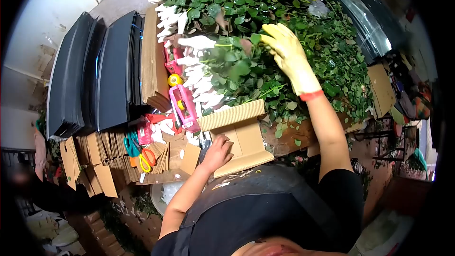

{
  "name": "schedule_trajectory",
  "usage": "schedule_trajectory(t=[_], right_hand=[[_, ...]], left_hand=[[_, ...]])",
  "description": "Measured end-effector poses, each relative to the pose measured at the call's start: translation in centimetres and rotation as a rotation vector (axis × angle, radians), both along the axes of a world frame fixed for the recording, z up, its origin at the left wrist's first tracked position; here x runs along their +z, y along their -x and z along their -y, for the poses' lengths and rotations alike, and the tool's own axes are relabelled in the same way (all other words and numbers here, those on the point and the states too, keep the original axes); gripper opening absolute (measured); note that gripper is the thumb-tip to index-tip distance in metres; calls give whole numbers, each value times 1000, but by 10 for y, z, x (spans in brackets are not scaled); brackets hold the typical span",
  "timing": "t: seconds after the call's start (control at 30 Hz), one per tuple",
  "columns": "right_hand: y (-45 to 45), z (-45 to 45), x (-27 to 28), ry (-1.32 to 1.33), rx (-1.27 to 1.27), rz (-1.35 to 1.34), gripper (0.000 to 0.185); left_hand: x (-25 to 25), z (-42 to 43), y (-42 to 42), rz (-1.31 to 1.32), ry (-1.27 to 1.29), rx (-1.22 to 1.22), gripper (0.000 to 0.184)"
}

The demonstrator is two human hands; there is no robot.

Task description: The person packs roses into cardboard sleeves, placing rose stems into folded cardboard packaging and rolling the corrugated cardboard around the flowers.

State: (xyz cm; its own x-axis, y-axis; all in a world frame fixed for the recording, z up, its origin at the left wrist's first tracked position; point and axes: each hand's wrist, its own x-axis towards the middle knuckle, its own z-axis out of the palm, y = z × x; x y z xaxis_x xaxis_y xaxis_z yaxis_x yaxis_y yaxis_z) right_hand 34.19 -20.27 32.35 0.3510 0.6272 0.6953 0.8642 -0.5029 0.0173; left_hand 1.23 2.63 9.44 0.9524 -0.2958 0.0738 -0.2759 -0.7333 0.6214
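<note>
My left hand (217, 154) is bare and rests with slightly spread, bent fingers on the left part of a folded cardboard sheet (246, 137), whose ribbed flap stands up at the far side. My right hand (284, 52), in a yellow glove with a red band at the wrist, is over the leafy stems. Its fingertips pinch the leafy end of a rose stem (225, 45), and the white-wrapped flower head (199, 42) points left. More white-wrapped heads (206, 99) lie in a row below it.
A large heap of green stems (332, 71) covers the far and right side. Pink tape dispensers (184, 106), dark boards (116, 71) and stacked cardboard (154, 61) stand left. Orange scissors (146, 160) lie near cardboard pieces (105, 180). A dark-clothed person (52, 192) is at far left.
</note>
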Motion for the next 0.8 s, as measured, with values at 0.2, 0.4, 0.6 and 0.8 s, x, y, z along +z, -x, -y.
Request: schedule_trajectory(t=[0.2,0.4,0.6,0.8], right_hand=[[91,32,53,138,220,34,33],[182,46,-3,964,-61,-758,34],[202,101,-173,828,-110,-968,34],[196,120,-209,690,71,-982,34]], left_hand=[[-5,-4,2,-31,22,7,57],[-15,-14,3,-172,240,60,88],[-3,-10,4,-171,236,68,90],[-11,-9,-2,-111,342,92,66]])
